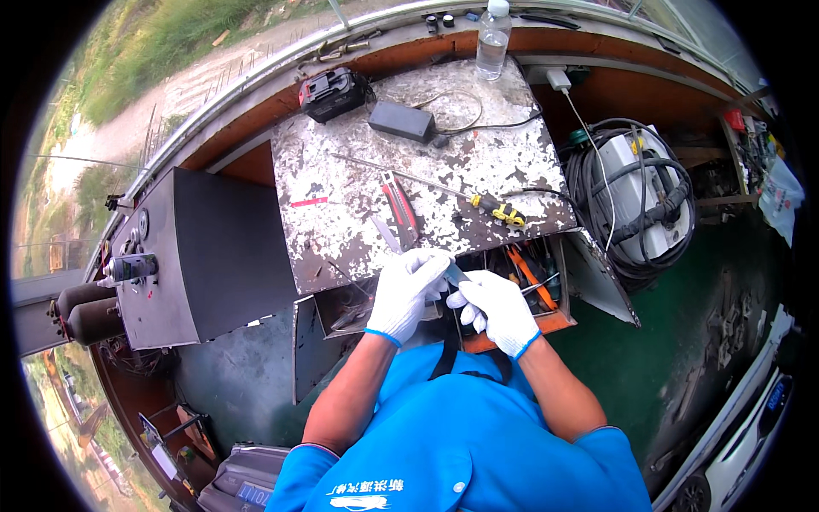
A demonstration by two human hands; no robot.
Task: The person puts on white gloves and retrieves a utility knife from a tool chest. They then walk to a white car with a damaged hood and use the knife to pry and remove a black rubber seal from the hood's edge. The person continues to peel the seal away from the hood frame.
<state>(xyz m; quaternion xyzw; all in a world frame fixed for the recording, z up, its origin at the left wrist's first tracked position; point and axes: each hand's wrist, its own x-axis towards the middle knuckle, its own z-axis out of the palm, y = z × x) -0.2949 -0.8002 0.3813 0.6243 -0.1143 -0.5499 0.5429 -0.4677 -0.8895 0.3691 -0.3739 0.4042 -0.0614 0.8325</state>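
Note:
Both my hands wear white knit gloves with blue cuffs and meet over the table's front edge. My left hand [403, 294] is closed, and a thin silvery blade-like strip [386, 235] sticks out past its fingers. Between the hands is a small flat grey-blue piece [455, 274], pinched by my right hand [499, 311]; the left fingertips are at its other side. Beyond my left hand a red and grey utility knife [399, 207] lies on the table. A long screwdriver [496, 209] with a yellow and black handle lies crosswise beside it.
The worn table [341, 162] carries a black power adapter [401, 122], a battery pack [333, 94] and a clear bottle [492, 41]. An open drawer [554, 322] under my hands holds orange-handled pliers [531, 275]. A coiled-hose machine [653, 188] stands right, a dark cabinet [226, 256] left.

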